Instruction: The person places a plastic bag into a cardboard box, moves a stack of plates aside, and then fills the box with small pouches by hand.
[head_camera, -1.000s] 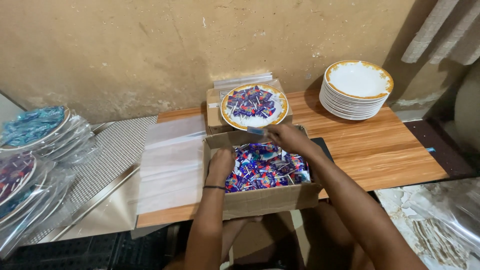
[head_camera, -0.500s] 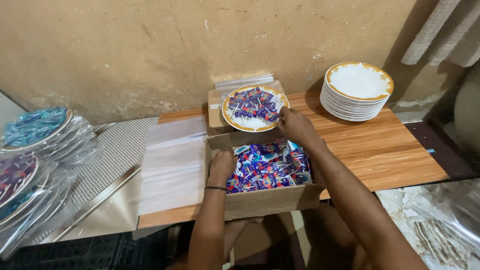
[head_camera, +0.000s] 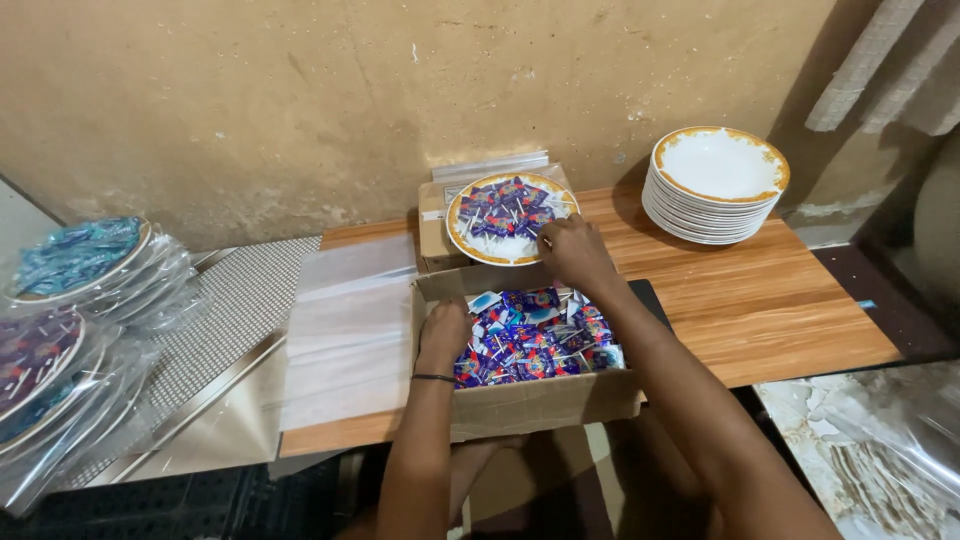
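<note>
The right hand (head_camera: 572, 252) had moved up from the candy box (head_camera: 530, 400) to the filled plate (head_camera: 508, 216) just ahead, fingers curled at its rim; the left hand (head_camera: 443, 335) stayed below, spread open on the wrapped candies (head_camera: 540, 345).

An open brown cardboard box (head_camera: 520, 400) of blue-wrapped candies (head_camera: 530, 345) sits at the wooden table's (head_camera: 790, 310) front edge; behind it, a gold-rimmed plate (head_camera: 500, 250) tops a smaller carton (head_camera: 432, 235). Clear plastic bags (head_camera: 345, 330) lie left, stacked white plates (head_camera: 715, 185) right.

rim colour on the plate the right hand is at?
Orange-gold band around a white plate, with the right hand at its edge. Head view, the only one, shows it clearly.
</note>
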